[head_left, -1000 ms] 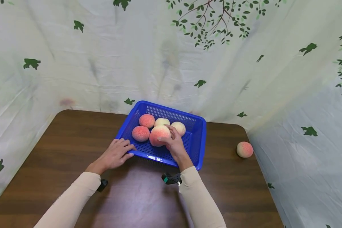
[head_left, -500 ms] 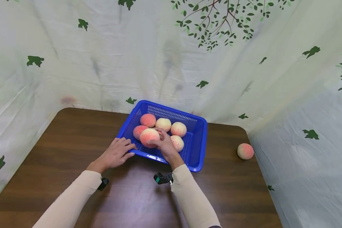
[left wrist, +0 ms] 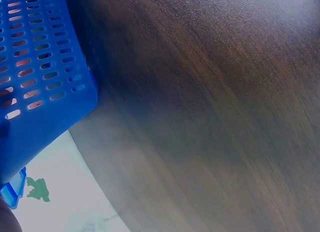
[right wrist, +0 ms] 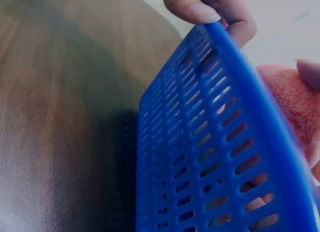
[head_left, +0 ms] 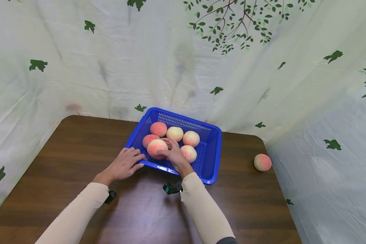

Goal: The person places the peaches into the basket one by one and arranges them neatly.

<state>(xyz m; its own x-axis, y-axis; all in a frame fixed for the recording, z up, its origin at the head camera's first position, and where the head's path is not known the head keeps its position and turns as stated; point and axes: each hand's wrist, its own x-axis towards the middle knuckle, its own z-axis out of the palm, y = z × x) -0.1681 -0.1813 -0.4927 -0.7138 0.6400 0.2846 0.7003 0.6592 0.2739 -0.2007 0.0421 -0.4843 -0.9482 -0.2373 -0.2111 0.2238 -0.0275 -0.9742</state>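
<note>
In the head view, a blue perforated plastic basket [head_left: 214,152] stands on the table with several peaches inside. My left hand [head_left: 124,164] grips its rim at the near left corner; in the right wrist view, that hand's thumb lies outside the rim and its fingers curl inside. My right hand [head_left: 174,155] reaches over the basket's near side and holds a pink and cream peach [head_left: 156,148]. Around it lie two redder peaches [head_left: 158,129] on the left and pale ones [head_left: 191,139] behind and to the right. Part of another reddish peach shows behind the right hand's fingers.
A single peach [head_left: 262,162] lies on the brown wooden table [head_left: 244,210] near its right edge. White cloth [head_left: 158,57] with printed leaves hangs behind the table and at its sides.
My right hand has moved left with its peach, towards the basket's near left corner. A pale speckled peach, earlier hidden behind that hand, now shows to its right. My left hand stays on the rim.
</note>
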